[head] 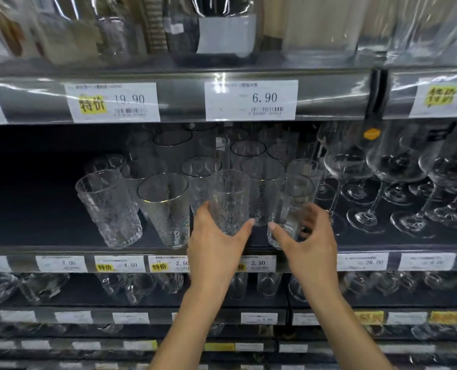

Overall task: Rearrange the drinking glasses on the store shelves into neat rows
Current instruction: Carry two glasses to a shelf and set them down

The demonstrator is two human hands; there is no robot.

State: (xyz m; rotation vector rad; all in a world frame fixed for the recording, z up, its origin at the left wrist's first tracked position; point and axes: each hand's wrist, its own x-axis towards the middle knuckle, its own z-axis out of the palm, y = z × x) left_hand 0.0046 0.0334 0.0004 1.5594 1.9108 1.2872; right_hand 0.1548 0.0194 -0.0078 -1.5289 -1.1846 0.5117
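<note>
In the head view, a store shelf [48,236] with a dark deck is seen at chest height, carrying clear drinking glasses. Two bare hands are raised to its front edge. The left hand [216,244] is curled around the lower part of a tall textured tumbler [230,201], with the thumb on the glass's right side and the fingers on its left; the tumbler is held upright, at the shelf front. The right hand [307,241] is wrapped part-way around a second clear tumbler [291,209], the thumb pressed on its near left side and the fingers spread behind it on the right; this glass is tilted slightly, and its base is at the shelf's front edge. The two held glasses are just beside each other but apart.

To the left, a hammered glass [110,209] is seen leaning leftward near the front, and a tapered glass [166,209] stands just beside it. Behind them, more tumblers [248,153] are ranged in loose rows toward the back. On the right part of the same shelf, stemmed wine glasses [398,182] are crowded together. Price tags [251,100] are fixed along the rail above, and further tags [120,263] along the rail below the glasses. Lower shelves [61,305] with more glassware are seen beneath, blurred.
</note>
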